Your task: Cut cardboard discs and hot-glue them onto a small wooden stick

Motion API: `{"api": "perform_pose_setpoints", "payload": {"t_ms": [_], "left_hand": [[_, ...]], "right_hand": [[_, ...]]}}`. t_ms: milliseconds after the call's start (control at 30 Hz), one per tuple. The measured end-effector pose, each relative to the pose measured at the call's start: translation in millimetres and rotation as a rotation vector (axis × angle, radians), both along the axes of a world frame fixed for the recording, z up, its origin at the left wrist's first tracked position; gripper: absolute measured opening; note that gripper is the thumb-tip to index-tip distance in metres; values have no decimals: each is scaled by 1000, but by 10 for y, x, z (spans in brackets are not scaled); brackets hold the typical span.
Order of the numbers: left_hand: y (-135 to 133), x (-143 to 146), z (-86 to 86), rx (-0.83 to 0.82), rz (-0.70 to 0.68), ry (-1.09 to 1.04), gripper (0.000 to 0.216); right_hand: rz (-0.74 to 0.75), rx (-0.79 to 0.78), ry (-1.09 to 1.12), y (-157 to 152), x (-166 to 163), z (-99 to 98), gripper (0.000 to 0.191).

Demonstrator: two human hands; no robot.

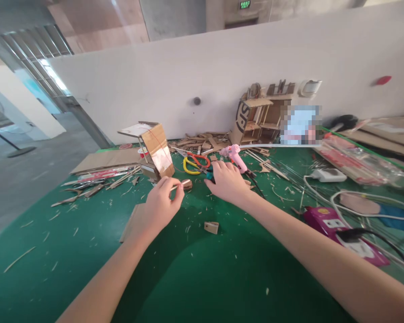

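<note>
Forearms [104, 271] flank an unattached cardboard piece [211, 227], the left hand [163, 202] pinching a wooden stick [175, 187], an assembled cardboard frame [159, 141] beyond it, the right hand [229, 181], grip unclear, over teal-handled pliers [209, 176].

- Left forearm [111, 271] bare, slanting inward from the lower left.
- Left hand [163, 204] with bent fingers [169, 184], thumb [179, 195] and index meeting in a pinch.
- Right forearm [309, 242] bare, reaching diagonally forward.
- Right hand [229, 181] palm down, fingers curving forward, thumb lower.
</note>
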State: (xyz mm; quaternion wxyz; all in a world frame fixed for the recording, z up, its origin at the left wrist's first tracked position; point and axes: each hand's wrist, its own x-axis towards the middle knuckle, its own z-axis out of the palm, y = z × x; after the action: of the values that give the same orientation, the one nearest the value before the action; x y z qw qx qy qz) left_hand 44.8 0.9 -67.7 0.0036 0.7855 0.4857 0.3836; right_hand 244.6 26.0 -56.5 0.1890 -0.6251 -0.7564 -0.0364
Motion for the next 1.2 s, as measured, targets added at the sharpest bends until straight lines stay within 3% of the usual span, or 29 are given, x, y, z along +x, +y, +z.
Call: {"api": "perform_pose_setpoints", "payload": {"t_ms": [67,167,267,433,633,733,833,1067,1200], "left_hand": [[17,1,7,-42,-45,3,15],[36,3,19,-147,-105,-29,18],[66,1,3,-280,-187,-184,17],[108,34,-36,-473,-196,-354,19],[57,78,-8,-585,-195,-376,27],[45,56,-13,-604,-185,-421,26],[67,27,-36,-578,-191,-455,18],[116,29,-104,-524,-191,-374,8],[112,31,-137,-543,-269,-441,10]], "right_hand": [[41,84,-28,-7,-24,-18,45],[170,72,-43,-147,22,35,35],[330,-58,-76,-359,153,100,25],[482,-244,2,-637,306,35,42],[405,-164,-45,-581,257,-170,32],[311,-117,79,-450,277,-253,25],[262,-57,253,-342,324,-325,32],[423,8,134,-265,383,-460,49],[399,16,58,-345,354,-387,46]]}}
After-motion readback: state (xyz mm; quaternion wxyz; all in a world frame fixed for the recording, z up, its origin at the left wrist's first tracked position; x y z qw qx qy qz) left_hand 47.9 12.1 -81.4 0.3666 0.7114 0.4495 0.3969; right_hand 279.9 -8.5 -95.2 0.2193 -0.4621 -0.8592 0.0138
